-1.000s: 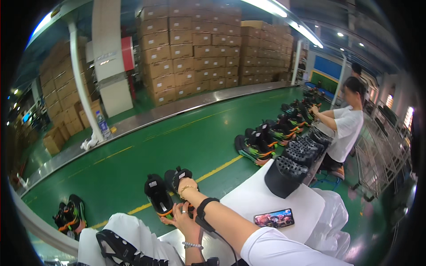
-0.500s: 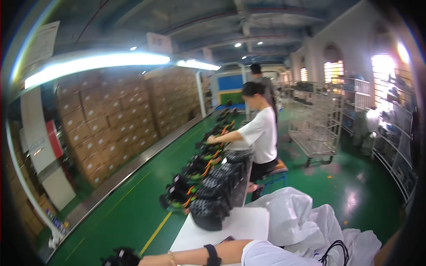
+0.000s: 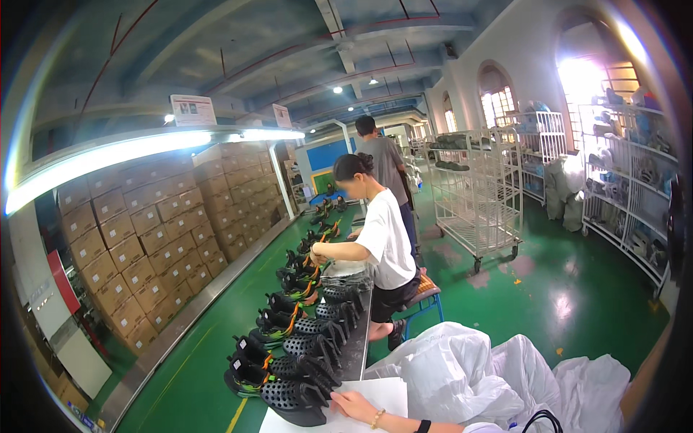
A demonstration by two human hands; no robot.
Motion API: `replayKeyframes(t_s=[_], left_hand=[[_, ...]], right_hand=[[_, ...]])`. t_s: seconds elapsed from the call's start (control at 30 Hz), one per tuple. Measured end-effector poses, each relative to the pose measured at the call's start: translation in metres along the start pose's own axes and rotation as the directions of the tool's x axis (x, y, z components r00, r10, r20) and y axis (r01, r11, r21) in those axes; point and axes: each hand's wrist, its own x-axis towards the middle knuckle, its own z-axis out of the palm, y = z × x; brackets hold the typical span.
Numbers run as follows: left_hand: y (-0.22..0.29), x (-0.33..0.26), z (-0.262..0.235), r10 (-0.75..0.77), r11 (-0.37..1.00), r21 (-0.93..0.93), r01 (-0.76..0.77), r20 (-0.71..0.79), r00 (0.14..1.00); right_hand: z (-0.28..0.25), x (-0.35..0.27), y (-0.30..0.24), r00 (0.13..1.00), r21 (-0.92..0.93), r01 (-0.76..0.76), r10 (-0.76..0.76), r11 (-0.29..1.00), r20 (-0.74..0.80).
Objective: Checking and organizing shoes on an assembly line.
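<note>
My right hand reaches in from the lower edge, with a bead bracelet and a black band on the wrist. Its fingers are stretched out and hold nothing that I can see. The fingertips are at the edge of the nearest black perforated clog-shaped piece; whether they touch it I cannot tell. Several such pieces stand close together in a row on the bench. Beside them runs a line of black shoes with green and orange trim on the green conveyor belt. My left hand is out of view.
A white sheet lies under my hand. White plastic bags bulge to the right. A co-worker in a white shirt sits farther along, hands at the shoes. Stacked cartons line the far side; a wire trolley stands right.
My right hand has drawn back from a dark shoe at the lower left to the row of perforated pieces. The view has shifted, showing more of the shoe line.
</note>
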Motion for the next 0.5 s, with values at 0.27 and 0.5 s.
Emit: replayKeyframes(t_s=[0.27,0.5], left_hand=[[0.05,0.059,0.073,0.529,0.744,-0.52,-0.42,0.075,0.845],[0.209,0.067,0.135,0.794,0.605,-0.468,-0.645,0.3,0.528]], right_hand=[[-0.007,0.0,0.038,0.991,0.061,0.01,-0.002,0.998,-0.131],[-0.016,-0.016,0.026,0.986,-0.191,-0.084,0.054,0.978,-0.158]])
